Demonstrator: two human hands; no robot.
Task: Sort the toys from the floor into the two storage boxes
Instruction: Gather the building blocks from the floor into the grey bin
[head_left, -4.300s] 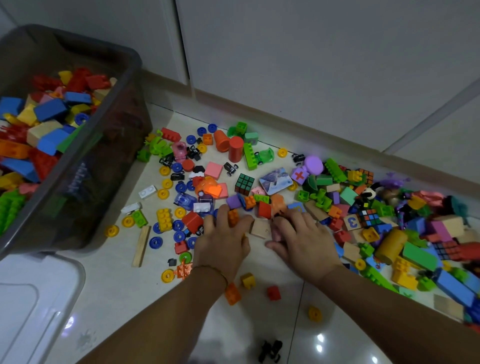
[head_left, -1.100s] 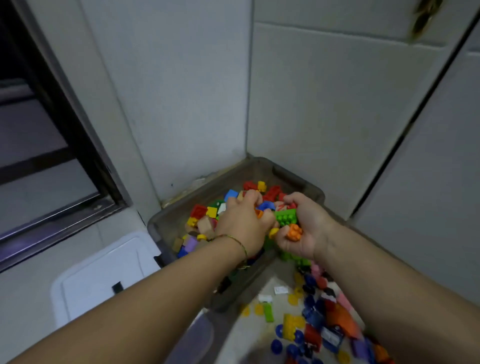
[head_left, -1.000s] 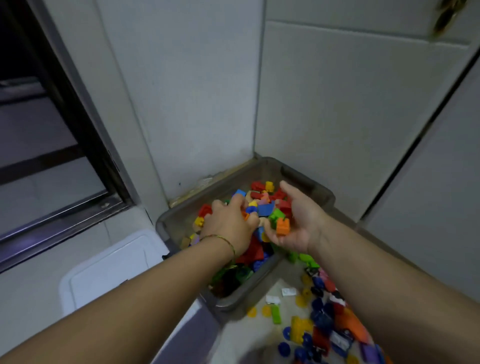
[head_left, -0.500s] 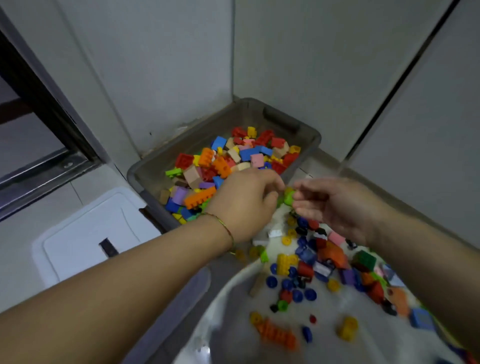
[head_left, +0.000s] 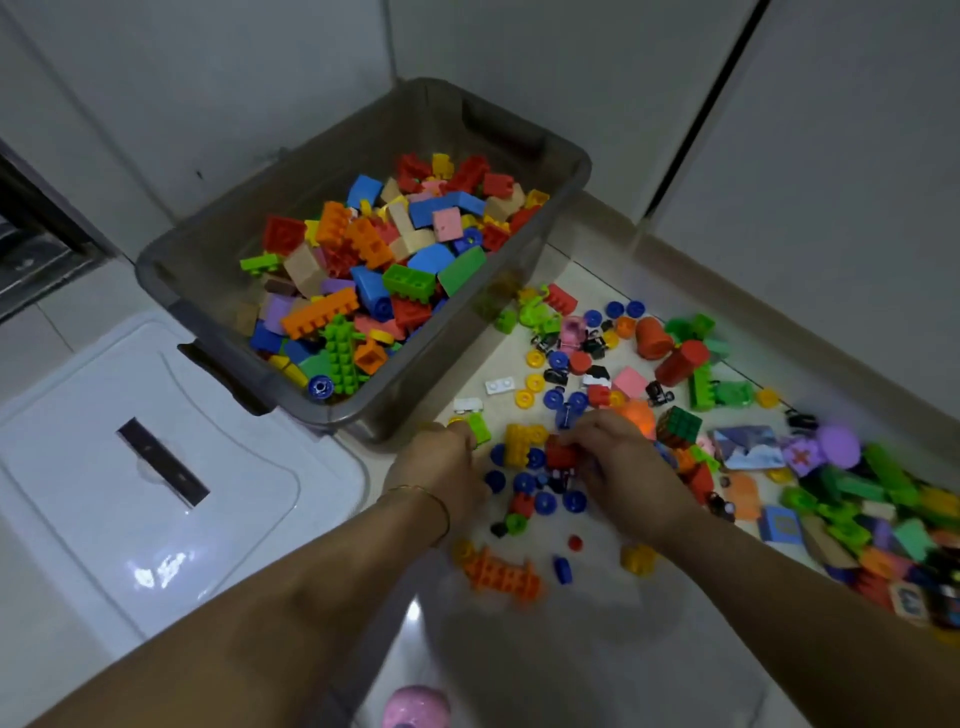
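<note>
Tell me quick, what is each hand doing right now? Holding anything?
Left hand: fingertips next to a green brick; can't tell whether it grips it.
Right hand: fingers curled on a red brick.

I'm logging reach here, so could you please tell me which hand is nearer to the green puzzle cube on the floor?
Right. The right hand lies just left of the puzzle cube, close by; the left hand is farther left, by a corner of the grey box.

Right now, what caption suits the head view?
Left hand and right hand reach into toys on the floor beside a box of blocks.
</note>
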